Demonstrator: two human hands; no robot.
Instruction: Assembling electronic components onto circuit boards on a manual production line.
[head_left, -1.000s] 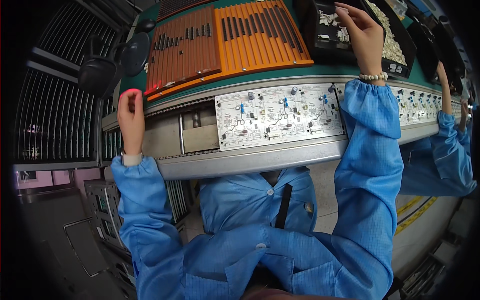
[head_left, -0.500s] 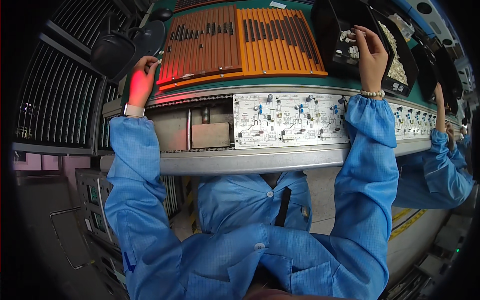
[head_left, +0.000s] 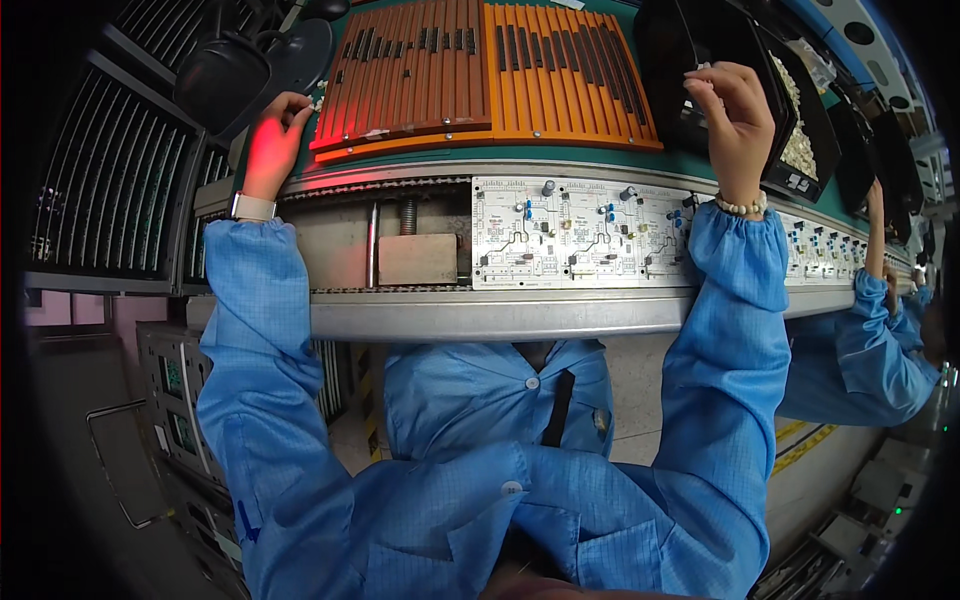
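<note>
My left hand (head_left: pixel 275 148) is at the left edge of the brown slotted rack (head_left: pixel 400 110), lit red, its thumb and forefinger curled close together. Small white parts (head_left: pixel 318 101) show at its fingertips; whether they are gripped or lie on the green mat is unclear. My right hand (head_left: pixel 742 115) is raised over the black bin (head_left: pixel 672 50), fingers pinched, with a small white part (head_left: pixel 704 67) showing at the tips. White circuit boards (head_left: pixel 590 262) carrying blue, black and cylindrical components lie on the conveyor below, touched by neither hand.
An orange rack (head_left: pixel 570 125) holding rows of black parts adjoins the brown one. Beyond my right hand stands a bin of white pieces (head_left: pixel 797 150). The conveyor's metal rail (head_left: pixel 500 318) runs in front of me. At right, a co-worker's blue sleeve (head_left: pixel 875 345) reaches toward the line.
My left hand has shifted slightly left and up along the rack's edge. The right hand has turned and come a little lower, away from the white parts in the black bin.
</note>
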